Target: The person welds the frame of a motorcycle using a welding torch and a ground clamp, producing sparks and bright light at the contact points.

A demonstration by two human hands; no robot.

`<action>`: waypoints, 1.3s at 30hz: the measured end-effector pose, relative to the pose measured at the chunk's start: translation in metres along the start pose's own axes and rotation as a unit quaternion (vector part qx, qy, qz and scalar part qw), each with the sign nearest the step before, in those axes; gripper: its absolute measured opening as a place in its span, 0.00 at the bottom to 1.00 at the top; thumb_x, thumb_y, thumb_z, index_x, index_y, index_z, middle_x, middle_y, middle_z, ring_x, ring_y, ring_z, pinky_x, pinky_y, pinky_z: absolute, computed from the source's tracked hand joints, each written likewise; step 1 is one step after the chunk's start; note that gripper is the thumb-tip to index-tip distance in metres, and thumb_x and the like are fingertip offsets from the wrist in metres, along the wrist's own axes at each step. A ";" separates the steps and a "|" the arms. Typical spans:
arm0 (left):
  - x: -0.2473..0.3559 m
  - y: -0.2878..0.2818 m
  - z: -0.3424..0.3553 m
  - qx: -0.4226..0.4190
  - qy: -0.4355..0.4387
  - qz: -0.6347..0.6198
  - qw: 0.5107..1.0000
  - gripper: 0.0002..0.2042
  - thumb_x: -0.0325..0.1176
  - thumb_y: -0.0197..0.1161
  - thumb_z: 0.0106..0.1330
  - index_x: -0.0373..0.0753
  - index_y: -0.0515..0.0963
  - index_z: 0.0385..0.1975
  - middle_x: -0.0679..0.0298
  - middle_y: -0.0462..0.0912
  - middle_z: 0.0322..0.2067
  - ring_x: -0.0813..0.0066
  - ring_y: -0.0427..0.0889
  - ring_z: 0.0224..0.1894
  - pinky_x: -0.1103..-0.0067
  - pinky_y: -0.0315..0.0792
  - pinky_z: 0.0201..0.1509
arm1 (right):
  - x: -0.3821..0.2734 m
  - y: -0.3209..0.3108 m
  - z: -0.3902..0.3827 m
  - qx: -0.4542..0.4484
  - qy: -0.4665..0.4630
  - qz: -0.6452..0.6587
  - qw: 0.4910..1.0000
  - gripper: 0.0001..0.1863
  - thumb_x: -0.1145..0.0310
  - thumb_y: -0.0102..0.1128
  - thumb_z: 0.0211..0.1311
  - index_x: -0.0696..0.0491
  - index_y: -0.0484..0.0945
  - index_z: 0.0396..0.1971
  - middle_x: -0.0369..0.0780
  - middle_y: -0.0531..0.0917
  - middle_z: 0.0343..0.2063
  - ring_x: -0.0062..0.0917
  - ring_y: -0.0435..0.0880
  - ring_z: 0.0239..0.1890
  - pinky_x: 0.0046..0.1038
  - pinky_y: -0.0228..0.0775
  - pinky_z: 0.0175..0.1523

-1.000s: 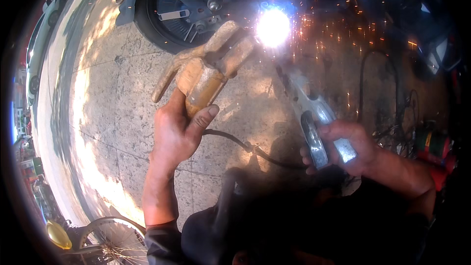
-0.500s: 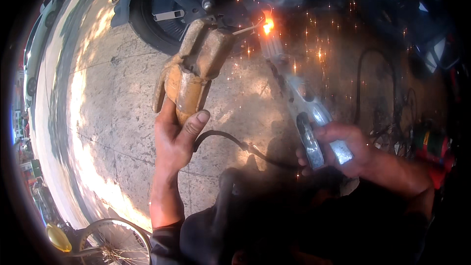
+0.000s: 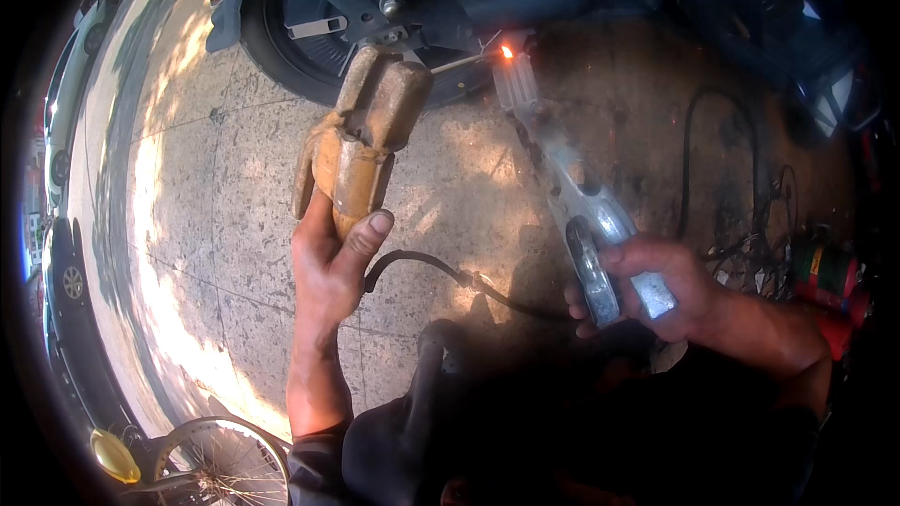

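My left hand (image 3: 330, 267) is closed around the handle of a worn yellow-brown welding electrode holder (image 3: 364, 150), thumb on its near end. From the holder's head a thin electrode rod (image 3: 459, 63) points right. Its tip meets, or nearly meets, a small orange glowing spot (image 3: 507, 52) on the far end of a grey ribbed metal piece (image 3: 517, 86). My right hand (image 3: 670, 281) grips the handles of silver locking pliers (image 3: 605, 211), which reach up to that metal piece. How the jaws hold it is hard to make out.
Beyond the work stands a motorcycle with its dark wheel (image 3: 272, 33) and frame bar (image 3: 553, 5). A black cable (image 3: 417, 260) curves below the holder; another hose (image 3: 689, 150) loops at right. A bicycle wheel (image 3: 220, 459) is lower left, a red-and-green object (image 3: 825, 272) right.
The bright arc has shrunk to a small glow, and the sparks and smoke have mostly faded. The electrode holder has shifted slightly left and down; the pliers have barely moved.
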State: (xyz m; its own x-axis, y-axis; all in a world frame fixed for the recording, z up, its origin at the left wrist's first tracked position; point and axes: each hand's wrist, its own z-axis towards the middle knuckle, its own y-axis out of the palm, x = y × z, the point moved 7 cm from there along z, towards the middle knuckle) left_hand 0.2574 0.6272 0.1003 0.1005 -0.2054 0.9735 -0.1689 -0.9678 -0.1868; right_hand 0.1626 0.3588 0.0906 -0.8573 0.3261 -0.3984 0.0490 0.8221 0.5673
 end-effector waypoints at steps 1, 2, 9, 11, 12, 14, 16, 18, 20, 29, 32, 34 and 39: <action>-0.002 0.000 0.000 -0.002 -0.002 0.006 1.000 0.26 0.34 0.66 0.63 0.27 0.67 0.57 0.57 0.79 0.46 0.74 0.75 0.46 0.80 0.69 0.51 | 0.000 0.000 0.000 0.002 0.002 -0.003 1.000 0.26 0.62 0.51 0.58 0.59 0.64 0.54 0.51 0.80 0.40 0.39 0.81 0.44 0.49 0.73 0.51; -0.003 -0.001 0.000 -0.003 -0.004 0.011 1.000 0.26 0.34 0.66 0.63 0.27 0.67 0.57 0.57 0.79 0.46 0.73 0.75 0.46 0.79 0.69 0.51 | 0.000 0.001 0.000 0.003 0.002 -0.003 1.000 0.26 0.62 0.51 0.58 0.59 0.64 0.54 0.51 0.80 0.40 0.39 0.81 0.44 0.49 0.73 0.51; 0.001 0.002 0.001 -0.002 0.002 0.009 1.000 0.27 0.33 0.66 0.63 0.28 0.67 0.58 0.57 0.78 0.47 0.72 0.75 0.48 0.79 0.68 0.53 | 0.000 0.001 -0.001 0.006 0.001 -0.007 1.000 0.27 0.61 0.51 0.59 0.59 0.62 0.56 0.51 0.80 0.41 0.39 0.81 0.44 0.48 0.72 0.52; -0.005 0.002 0.001 0.002 -0.013 -0.018 1.000 0.27 0.33 0.66 0.62 0.29 0.66 0.59 0.57 0.78 0.47 0.73 0.74 0.49 0.79 0.67 0.54 | 0.000 0.003 -0.001 0.008 0.002 -0.007 1.000 0.28 0.61 0.51 0.58 0.59 0.62 0.56 0.51 0.80 0.41 0.39 0.81 0.44 0.48 0.72 0.52; -0.006 0.002 0.002 0.002 -0.012 -0.018 1.000 0.27 0.33 0.66 0.62 0.29 0.66 0.59 0.57 0.78 0.47 0.73 0.74 0.49 0.79 0.67 0.54 | -0.002 0.005 -0.002 0.009 -0.003 0.002 1.000 0.22 0.62 0.51 0.60 0.60 0.67 0.51 0.48 0.80 0.39 0.36 0.81 0.43 0.43 0.74 0.50; -0.004 0.004 0.004 0.004 0.016 0.026 1.000 0.25 0.38 0.64 0.64 0.30 0.68 0.57 0.70 0.73 0.27 0.86 0.68 0.25 0.87 0.63 0.27 | -0.003 0.005 -0.003 0.010 -0.009 0.012 1.000 0.18 0.63 0.51 0.61 0.60 0.72 0.45 0.45 0.81 0.37 0.32 0.81 0.42 0.38 0.77 0.47; -0.004 0.004 0.003 0.009 0.016 0.021 1.000 0.25 0.37 0.64 0.64 0.30 0.68 0.56 0.70 0.73 0.27 0.85 0.68 0.25 0.87 0.63 0.27 | 0.000 0.002 -0.002 0.005 0.000 -0.005 1.000 0.26 0.61 0.50 0.59 0.59 0.64 0.55 0.51 0.80 0.41 0.40 0.81 0.45 0.48 0.72 0.53; -0.004 0.004 0.003 0.015 0.015 0.015 1.000 0.25 0.37 0.64 0.63 0.30 0.68 0.56 0.70 0.73 0.27 0.85 0.68 0.25 0.86 0.63 0.27 | 0.001 0.001 -0.002 0.002 0.001 -0.004 1.000 0.25 0.61 0.50 0.59 0.58 0.64 0.55 0.51 0.80 0.42 0.40 0.81 0.45 0.48 0.72 0.53; -0.003 0.004 0.004 0.018 0.020 0.023 0.999 0.25 0.38 0.65 0.63 0.30 0.69 0.55 0.70 0.73 0.27 0.84 0.69 0.25 0.86 0.64 0.27 | 0.001 0.003 -0.001 -0.001 0.002 -0.002 1.000 0.25 0.61 0.49 0.60 0.58 0.65 0.55 0.51 0.80 0.42 0.40 0.81 0.45 0.49 0.72 0.53; -0.002 -0.005 0.004 0.038 0.015 0.006 0.999 0.23 0.40 0.66 0.62 0.31 0.71 0.50 0.69 0.73 0.25 0.83 0.70 0.24 0.84 0.66 0.27 | -0.005 0.006 -0.004 0.017 -0.001 0.049 0.999 0.17 0.65 0.52 0.62 0.60 0.72 0.46 0.46 0.81 0.37 0.33 0.81 0.42 0.39 0.76 0.47; -0.003 -0.018 -0.005 0.074 0.050 -0.078 0.993 0.21 0.43 0.65 0.62 0.31 0.71 0.43 0.66 0.74 0.23 0.81 0.72 0.23 0.83 0.67 0.25 | -0.002 0.004 -0.002 0.013 -0.002 0.038 0.999 0.16 0.65 0.53 0.61 0.60 0.74 0.44 0.45 0.81 0.36 0.33 0.82 0.40 0.39 0.77 0.46; -0.006 -0.027 -0.010 0.092 0.061 -0.074 0.991 0.22 0.44 0.65 0.62 0.31 0.71 0.43 0.64 0.75 0.23 0.80 0.73 0.21 0.84 0.67 0.23 | 0.000 -0.001 -0.001 0.008 -0.005 0.017 1.000 0.18 0.64 0.52 0.61 0.59 0.71 0.47 0.48 0.81 0.39 0.37 0.81 0.43 0.44 0.74 0.50; -0.015 -0.037 -0.017 0.098 0.057 -0.098 0.989 0.24 0.47 0.65 0.61 0.30 0.71 0.42 0.64 0.76 0.23 0.80 0.73 0.20 0.84 0.67 0.22 | 0.002 -0.003 -0.005 0.012 0.018 0.007 1.000 0.23 0.67 0.50 0.61 0.61 0.64 0.54 0.52 0.79 0.43 0.40 0.80 0.47 0.48 0.71 0.55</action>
State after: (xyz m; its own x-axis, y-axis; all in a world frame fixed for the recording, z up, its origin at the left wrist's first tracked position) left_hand 0.2455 0.6688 0.0950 -0.0006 -0.0046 1.0000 0.0375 -0.9993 -0.0046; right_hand 0.1580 0.3549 0.0912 -0.8746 0.3200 -0.3643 0.0723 0.8289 0.5547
